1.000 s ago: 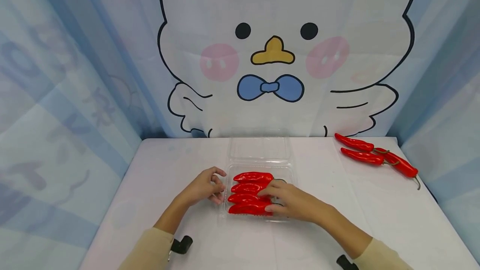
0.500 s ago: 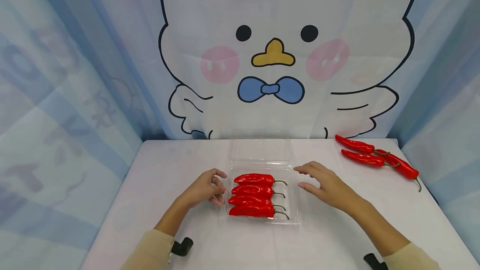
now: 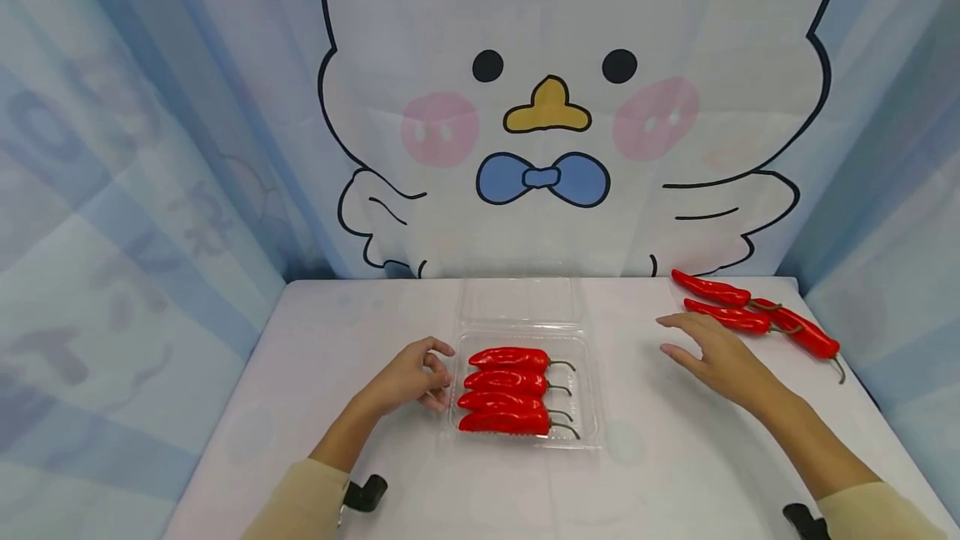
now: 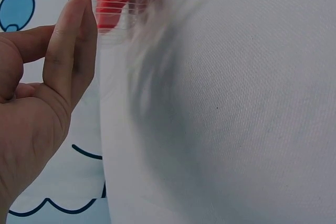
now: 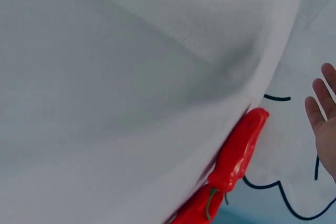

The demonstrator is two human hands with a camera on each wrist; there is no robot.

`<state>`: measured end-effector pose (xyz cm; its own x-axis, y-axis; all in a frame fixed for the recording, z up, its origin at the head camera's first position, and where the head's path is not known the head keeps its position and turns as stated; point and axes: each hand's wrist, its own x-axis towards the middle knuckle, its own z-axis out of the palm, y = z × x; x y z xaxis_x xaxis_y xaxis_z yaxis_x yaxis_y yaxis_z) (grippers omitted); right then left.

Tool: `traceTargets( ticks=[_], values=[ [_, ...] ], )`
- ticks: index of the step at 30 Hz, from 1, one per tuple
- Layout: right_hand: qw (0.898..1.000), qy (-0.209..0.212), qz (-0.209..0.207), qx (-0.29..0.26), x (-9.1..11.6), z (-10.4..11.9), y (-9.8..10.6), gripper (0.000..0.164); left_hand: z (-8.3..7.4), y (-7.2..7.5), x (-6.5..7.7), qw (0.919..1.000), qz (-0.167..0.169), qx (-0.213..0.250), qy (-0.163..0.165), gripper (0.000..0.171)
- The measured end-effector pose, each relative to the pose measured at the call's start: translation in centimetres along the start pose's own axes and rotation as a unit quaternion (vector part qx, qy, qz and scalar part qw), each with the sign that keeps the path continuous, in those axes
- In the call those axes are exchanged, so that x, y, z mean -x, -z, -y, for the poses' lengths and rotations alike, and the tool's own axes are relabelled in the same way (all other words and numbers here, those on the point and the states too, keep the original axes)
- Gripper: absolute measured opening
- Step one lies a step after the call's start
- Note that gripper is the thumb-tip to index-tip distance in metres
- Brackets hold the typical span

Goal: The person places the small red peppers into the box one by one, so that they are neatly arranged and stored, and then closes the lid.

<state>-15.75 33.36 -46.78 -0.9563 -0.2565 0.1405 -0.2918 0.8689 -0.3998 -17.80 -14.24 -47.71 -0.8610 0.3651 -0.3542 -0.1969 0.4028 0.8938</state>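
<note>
Several glossy red chili peppers [image 3: 504, 382] with thin green stems lie side by side in a clear plastic clamshell box [image 3: 592, 407], its lid [image 3: 520, 300] folded back. My left hand [image 3: 408, 375] is at the box's left edge, fingers loosely bent and fingertips right at the rim. The left wrist view shows the same fingers [image 4: 71, 51] beside the ribbed box wall. Three more chili peppers [image 3: 798, 330] lie at the table's back right. My right hand [image 3: 712, 357] is just in front of them, thumb and fingers spread with nothing between, also seen at the right wrist view's edge.
A white cloth covers the table [image 3: 637, 482]. Behind it hangs a curtain [image 3: 551, 223] with a cartoon figure, and blue curtains [image 3: 150, 273] stand at the sides. Black camera mounts [image 3: 366, 492] sit at the wrists.
My right hand has let go of a pepper in the box and moved right, toward the loose peppers. The left hand stays at the box's edge.
</note>
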Motion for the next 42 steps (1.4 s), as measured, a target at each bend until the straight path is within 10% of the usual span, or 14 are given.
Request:
traceTargets(
  ticks=[17, 42],
  values=[
    [0.995, -0.102, 0.017, 0.016, -0.3, -5.5, 2.4, 0.070, 0.2, 0.0, -0.2, 0.9999, 0.010, 0.006, -0.004, 0.038],
    [0.987, -0.128, 0.036, 0.089, -0.7, -9.3, 2.2, 0.043, 0.2, 0.0, -0.2, 1.0000, 0.004, 0.002, 0.000, 0.038]
  ],
)
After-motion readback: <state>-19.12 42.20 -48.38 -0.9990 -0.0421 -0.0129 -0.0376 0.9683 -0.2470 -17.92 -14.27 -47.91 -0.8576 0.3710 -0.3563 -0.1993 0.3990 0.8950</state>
